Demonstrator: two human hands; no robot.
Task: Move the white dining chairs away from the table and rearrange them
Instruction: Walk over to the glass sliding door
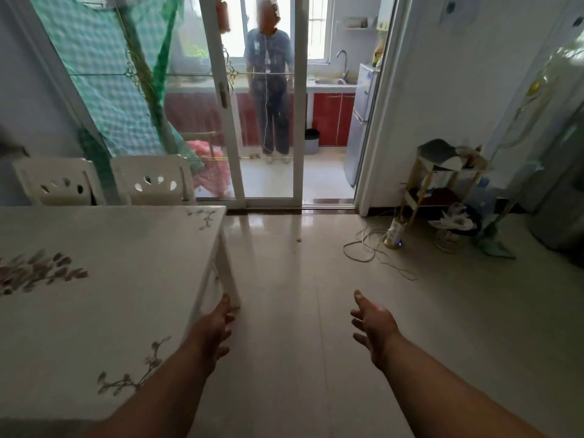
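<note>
Two white plastic dining chairs stand side by side at the far edge of the table, only their backrests showing: the left chair (57, 181) and the right chair (155, 180). The white table (94, 248) with flower prints fills the left. My left hand (216, 327) reaches forward beside the table's near right corner, close to its leg (227, 270), fingers spread and holding nothing. My right hand (373, 327) hangs over the bare floor, fingers apart, empty. Both hands are far from the chairs.
A glass sliding door (268, 121) leads to a kitchen where a person (270, 90) stands. A small shelf rack (442, 184), a basket (452, 235) and loose cables (366, 248) lie at the right. Tiled floor (300, 311) stretches ahead. Green cloth (104, 74) hangs behind the chairs.
</note>
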